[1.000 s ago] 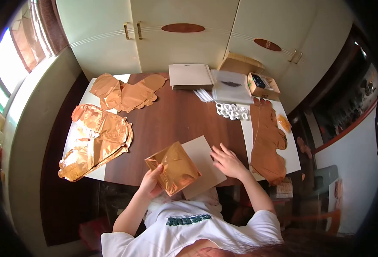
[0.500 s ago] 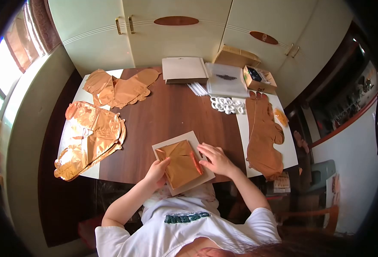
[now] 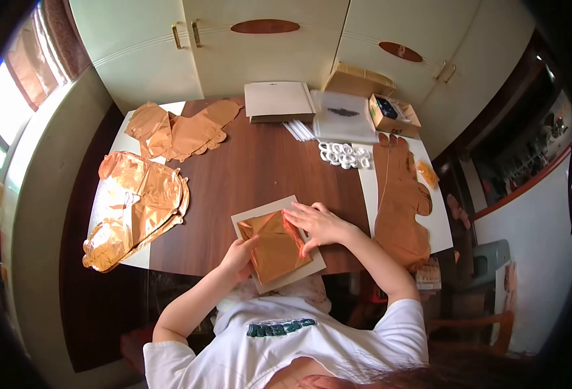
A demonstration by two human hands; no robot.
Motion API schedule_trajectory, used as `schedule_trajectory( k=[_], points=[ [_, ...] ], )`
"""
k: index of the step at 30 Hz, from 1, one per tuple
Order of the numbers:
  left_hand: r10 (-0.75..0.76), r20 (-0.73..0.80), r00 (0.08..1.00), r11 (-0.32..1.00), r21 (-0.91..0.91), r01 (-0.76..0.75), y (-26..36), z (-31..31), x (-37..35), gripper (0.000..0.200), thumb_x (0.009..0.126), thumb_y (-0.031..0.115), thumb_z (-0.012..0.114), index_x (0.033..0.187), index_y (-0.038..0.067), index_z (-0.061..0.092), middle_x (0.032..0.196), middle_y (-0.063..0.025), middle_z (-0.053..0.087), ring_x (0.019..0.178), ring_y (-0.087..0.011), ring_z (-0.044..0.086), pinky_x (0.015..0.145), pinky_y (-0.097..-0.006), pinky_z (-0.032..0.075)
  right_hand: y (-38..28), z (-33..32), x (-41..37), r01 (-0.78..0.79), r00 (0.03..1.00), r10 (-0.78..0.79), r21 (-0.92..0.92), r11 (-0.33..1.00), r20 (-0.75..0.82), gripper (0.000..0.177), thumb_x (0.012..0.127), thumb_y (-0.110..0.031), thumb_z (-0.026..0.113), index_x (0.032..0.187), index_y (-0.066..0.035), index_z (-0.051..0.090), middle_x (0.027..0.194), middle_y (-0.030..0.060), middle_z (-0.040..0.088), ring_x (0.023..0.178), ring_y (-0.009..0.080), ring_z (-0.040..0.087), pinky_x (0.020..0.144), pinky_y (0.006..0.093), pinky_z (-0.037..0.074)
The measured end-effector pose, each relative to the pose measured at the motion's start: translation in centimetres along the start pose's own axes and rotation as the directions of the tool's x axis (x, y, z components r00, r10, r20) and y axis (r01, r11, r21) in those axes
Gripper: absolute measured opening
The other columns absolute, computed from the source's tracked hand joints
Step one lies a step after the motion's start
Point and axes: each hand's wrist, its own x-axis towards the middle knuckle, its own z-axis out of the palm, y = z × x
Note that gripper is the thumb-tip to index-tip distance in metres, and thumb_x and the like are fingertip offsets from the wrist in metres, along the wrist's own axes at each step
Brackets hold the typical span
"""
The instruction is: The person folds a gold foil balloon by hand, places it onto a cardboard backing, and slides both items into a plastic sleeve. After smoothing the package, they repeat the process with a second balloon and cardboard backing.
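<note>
A folded gold foil sheet [image 3: 274,245] lies on a pale card [image 3: 269,206] at the table's front edge. My left hand [image 3: 239,258] grips the left side of the foil and card, its thumb on top of the foil. My right hand [image 3: 316,225] rests over the foil's right edge, fingers apart, touching a reddish-orange strip there. Part of that strip is hidden under the fingers.
Flat gold foil shapes [image 3: 140,207] lie at the left, another [image 3: 399,201] at the right. At the back stand stacked white cards [image 3: 278,100], clear plastic bags [image 3: 343,120], white rings [image 3: 345,155] and a small open box [image 3: 393,117]; an orange packet [image 3: 427,174] lies right.
My right hand has moved left and onto the foil's right edge, covering part of the reddish-orange strip. My left hand keeps its hold.
</note>
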Motion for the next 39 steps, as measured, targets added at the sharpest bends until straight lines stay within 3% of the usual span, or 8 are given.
schedule_trajectory(
  k=[4,7,8,10,13,17,24,39],
  points=[
    [-0.017,-0.024,1.0,1.0,0.005,0.017,0.3,0.3,-0.5,0.029,0.099,0.016,0.047,0.122,-0.001,0.049,0.121,-0.0155,0.058,0.11,-0.0276,0.06,0.092,-0.0434,0.051,-0.4,-0.4,0.2,-0.011,1.0,0.011,-0.02,1.0,0.007,0.12,0.051,-0.067,0.074,0.145,-0.004,0.032,0.153,0.0068,0.03,0.143,0.0224,0.023,0.1,0.0445,0.033],
    [0.209,0.02,0.978,0.977,-0.046,-0.207,-0.4,-0.3,-0.9,0.029,0.098,0.01,0.048,0.126,0.002,0.047,0.127,-0.0154,0.052,0.12,-0.0276,0.052,0.099,-0.043,0.046,-0.3,-0.4,0.2,0.0,1.0,0.0,-0.02,1.0,0.0,0.123,0.05,-0.066,0.075,0.146,-0.004,0.029,0.152,0.0084,0.03,0.141,0.0235,0.026,0.101,0.0442,0.032],
    [0.427,-0.012,0.904,0.904,0.045,-0.426,-1.0,-0.6,-0.7,0.033,0.096,0.008,0.05,0.128,0.002,0.045,0.128,-0.0162,0.051,0.122,-0.0292,0.05,0.101,-0.0437,0.044,-0.3,-0.4,0.1,0.006,1.0,-0.006,-0.02,1.0,0.0,0.124,0.049,-0.065,0.076,0.146,-0.005,0.027,0.152,0.009,0.03,0.141,0.0241,0.026,0.102,0.0441,0.032],
    [0.787,-0.013,0.616,0.602,0.233,-0.764,-2.0,-0.6,-0.8,0.042,0.091,0.005,0.055,0.131,0.004,0.043,0.129,-0.0178,0.048,0.126,-0.0325,0.045,0.105,-0.0452,0.039,-0.4,-0.4,0.0,0.004,1.0,-0.004,-0.022,1.0,0.004,0.124,0.049,-0.064,0.076,0.146,-0.005,0.027,0.152,0.0089,0.029,0.141,0.0237,0.026,0.102,0.0443,0.031],
    [0.82,0.403,0.407,-0.145,0.833,-0.533,-0.8,0.0,-2.9,0.055,0.082,0.001,0.062,0.133,0.003,0.043,0.133,-0.0203,0.045,0.13,-0.0387,0.039,0.108,-0.0489,0.032,-0.6,-0.8,0.1,-0.006,1.0,0.007,-0.031,1.0,0.022,0.125,0.047,-0.063,0.077,0.146,-0.005,0.027,0.153,0.0088,0.028,0.141,0.0234,0.025,0.103,0.0443,0.031],
    [0.471,0.663,0.582,-0.43,0.748,-0.505,-1.3,0.9,-2.0,0.056,0.081,0.03,0.067,0.127,0.003,0.052,0.141,-0.0208,0.041,0.135,-0.0404,0.033,0.111,-0.0519,0.026,-1.2,-1.4,0.2,-0.031,0.997,0.034,-0.05,0.998,0.066,0.126,0.048,-0.062,0.078,0.147,-0.004,0.026,0.154,0.0087,0.027,0.142,0.0234,0.024,0.105,0.0446,0.029],
    [0.407,0.678,0.613,-0.606,0.702,-0.374,-0.6,-0.2,-1.1,0.087,0.076,0.066,0.058,0.135,0.003,0.046,0.142,-0.0252,0.038,0.137,-0.0433,0.029,0.112,-0.0562,0.02,-1.3,-1.3,0.2,-0.038,0.995,0.043,-0.053,0.998,0.089,0.128,0.047,-0.063,0.078,0.147,-0.004,0.026,0.155,0.0094,0.024,0.143,0.0243,0.021,0.107,0.0466,0.027],
    [0.311,0.633,0.709,-0.619,0.701,-0.354,0.4,-2.1,-1.0,0.113,0.068,0.08,0.054,0.142,-0.003,0.033,0.146,-0.0321,0.027,0.139,-0.0448,0.022,0.115,-0.0508,0.015,-1.4,-1.3,0.1,-0.037,0.998,0.044,-0.128,0.991,0.049,0.133,0.041,-0.067,0.077,0.146,-0.002,0.027,0.153,0.0089,0.028,0.141,0.0234,0.025,0.109,0.0466,0.028]
  ],
)
